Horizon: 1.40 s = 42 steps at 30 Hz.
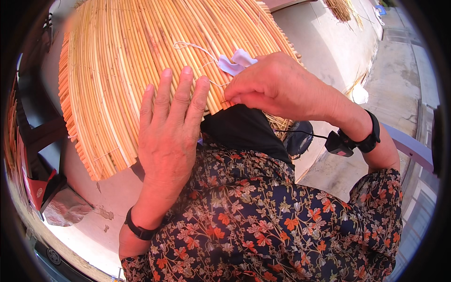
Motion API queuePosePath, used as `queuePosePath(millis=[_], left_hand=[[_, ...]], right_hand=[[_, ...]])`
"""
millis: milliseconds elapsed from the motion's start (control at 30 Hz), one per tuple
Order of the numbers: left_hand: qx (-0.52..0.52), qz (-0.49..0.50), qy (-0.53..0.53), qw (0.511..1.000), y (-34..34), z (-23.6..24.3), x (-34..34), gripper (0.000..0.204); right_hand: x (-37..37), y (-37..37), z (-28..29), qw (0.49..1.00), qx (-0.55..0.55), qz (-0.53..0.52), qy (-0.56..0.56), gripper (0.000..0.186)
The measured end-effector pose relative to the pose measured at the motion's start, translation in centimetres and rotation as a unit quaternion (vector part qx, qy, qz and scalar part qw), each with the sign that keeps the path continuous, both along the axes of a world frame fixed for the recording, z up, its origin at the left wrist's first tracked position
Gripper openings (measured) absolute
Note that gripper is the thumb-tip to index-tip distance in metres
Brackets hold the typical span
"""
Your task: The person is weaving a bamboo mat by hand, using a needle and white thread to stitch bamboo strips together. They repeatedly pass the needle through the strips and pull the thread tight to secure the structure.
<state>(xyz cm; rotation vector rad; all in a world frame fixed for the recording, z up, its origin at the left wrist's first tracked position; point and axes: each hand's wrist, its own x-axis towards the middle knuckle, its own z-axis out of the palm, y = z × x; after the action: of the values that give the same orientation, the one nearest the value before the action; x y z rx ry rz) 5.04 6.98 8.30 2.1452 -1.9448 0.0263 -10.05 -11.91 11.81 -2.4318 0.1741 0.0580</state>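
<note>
A mat of straight, straw-coloured reeds (pixel 108 70) lies in front of me, its stalks running away from my body. My left hand (pixel 171 117) lies flat on the mat near its close edge, fingers stretched and slightly apart. At the same edge, just to the right, my right hand (pixel 263 89) is closed in a pinch. A thin white string (pixel 195 45) loops over the reeds and runs to the pinched fingers, which hide its end. Beside the right knuckles sits a pale lilac strip (pixel 230 66); whether the hand holds it too I cannot tell.
Black cloth (pixel 244 129) covers my lap below the mat's edge. A dark shoe (pixel 299 138) shows to the right, with loose straw beside it. More straw (pixel 339 9) lies on the pale ground at the far right. A lilac bar (pixel 408 145) stands by my right elbow.
</note>
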Motion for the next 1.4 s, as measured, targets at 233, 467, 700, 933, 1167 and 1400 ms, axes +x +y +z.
queuePosePath(millis=[233, 467, 700, 933, 1167, 1400], left_hand=[[-0.003, -0.003, -0.001, 1.0, 0.1, -0.3, 0.2, 0.051], [-0.005, -0.007, -0.008, 1.0, 0.3, -0.3, 0.0, 0.051], [-0.038, -0.021, -0.001, 0.999, 0.2, -0.2, 0.5, 0.05], [-0.133, -0.058, -0.068, 0.987, 0.9, 1.9, 3.2, 0.046], [-0.228, -0.122, -0.084, 0.962, 1.2, 7.7, 6.3, 0.037], [-0.172, -0.222, -0.041, 0.959, 0.6, 14.9, 10.1, 0.035]], right_hand=[[0.4, 0.2, 0.3, 1.0, -0.012, 0.009, 0.001, 0.008], [1.8, 0.8, 0.6, 0.982, -0.152, 0.107, -0.017, 0.013], [2.8, 2.0, 1.9, 0.983, -0.136, 0.116, -0.042, 0.015], [5.4, 0.6, 5.8, 0.973, -0.185, 0.13, -0.047, 0.011], [6.4, 1.4, 12.2, 0.981, -0.138, 0.135, -0.024, 0.009], [6.9, 1.3, 18.1, 0.973, -0.143, 0.176, -0.036, 0.014]])
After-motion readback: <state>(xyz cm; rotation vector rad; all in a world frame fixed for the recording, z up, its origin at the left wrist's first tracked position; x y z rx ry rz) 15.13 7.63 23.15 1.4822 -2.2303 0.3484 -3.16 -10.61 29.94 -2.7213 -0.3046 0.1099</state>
